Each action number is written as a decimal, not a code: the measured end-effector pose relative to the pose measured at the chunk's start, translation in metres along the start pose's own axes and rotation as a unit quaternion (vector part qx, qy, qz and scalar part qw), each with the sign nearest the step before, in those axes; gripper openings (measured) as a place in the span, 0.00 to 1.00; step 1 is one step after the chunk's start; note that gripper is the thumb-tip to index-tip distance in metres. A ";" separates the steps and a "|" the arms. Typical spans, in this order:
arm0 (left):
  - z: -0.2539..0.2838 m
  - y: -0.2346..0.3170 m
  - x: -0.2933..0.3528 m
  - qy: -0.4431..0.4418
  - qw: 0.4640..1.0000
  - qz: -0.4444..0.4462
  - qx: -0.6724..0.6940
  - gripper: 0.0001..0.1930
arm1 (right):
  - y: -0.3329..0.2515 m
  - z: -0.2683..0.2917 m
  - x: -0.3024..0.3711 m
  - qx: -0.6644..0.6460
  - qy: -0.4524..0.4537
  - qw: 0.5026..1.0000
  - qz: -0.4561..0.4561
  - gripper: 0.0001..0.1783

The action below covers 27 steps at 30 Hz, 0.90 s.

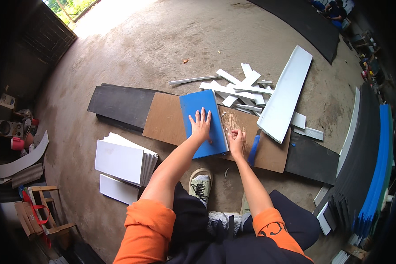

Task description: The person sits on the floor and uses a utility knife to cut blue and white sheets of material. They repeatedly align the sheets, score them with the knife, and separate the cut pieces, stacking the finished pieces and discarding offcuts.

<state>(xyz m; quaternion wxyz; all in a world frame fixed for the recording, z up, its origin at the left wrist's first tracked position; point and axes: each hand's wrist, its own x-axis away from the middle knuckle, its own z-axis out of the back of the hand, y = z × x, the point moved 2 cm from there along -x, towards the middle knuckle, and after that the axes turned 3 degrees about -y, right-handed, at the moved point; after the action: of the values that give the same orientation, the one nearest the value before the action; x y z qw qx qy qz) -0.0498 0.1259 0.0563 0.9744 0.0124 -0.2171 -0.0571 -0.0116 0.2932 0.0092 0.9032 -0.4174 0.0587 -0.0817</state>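
A blue rectangular foam-like sheet (190, 105) with a white edge lies on a brown board (165, 116). My left hand (201, 127) presses flat on the sheet with its fingers spread. Close by the sheet's right edge, my right hand (237, 141) is closed over the board; whatever its fingers hold is too small to make out. The board's surface there is scored and scratched. A narrow blue strip (254, 149) lies on the board just right of this hand.
Black slabs (121, 104) lie under the board. White offcut strips (251, 83) are heaped beyond it, beside a long white panel (288, 92). A stack of white sheets (119, 160) sits at left. Black and blue sheets (376, 163) stand at right; a wooden stool (44, 211) is lower left.
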 end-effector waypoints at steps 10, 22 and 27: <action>-0.034 -0.019 0.014 0.031 0.983 -0.088 0.157 0.59 | 0.054 0.077 0.029 0.183 0.100 0.977 -0.040 0.21; -0.014 -0.041 0.010 0.105 0.980 -0.128 0.115 0.66 | -0.074 -0.006 -0.068 -0.027 -0.232 0.968 -0.085 0.16; -0.015 -0.037 -0.005 0.026 0.986 -0.118 0.112 0.68 | -0.082 -0.052 -0.133 0.204 -0.237 0.947 0.070 0.15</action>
<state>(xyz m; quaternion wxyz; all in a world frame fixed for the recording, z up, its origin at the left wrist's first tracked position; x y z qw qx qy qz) -0.0516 0.0899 0.0387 0.9587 0.1484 -0.1937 -0.1463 -0.1593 0.2286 0.0431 0.9604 -0.2259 -0.1457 0.0730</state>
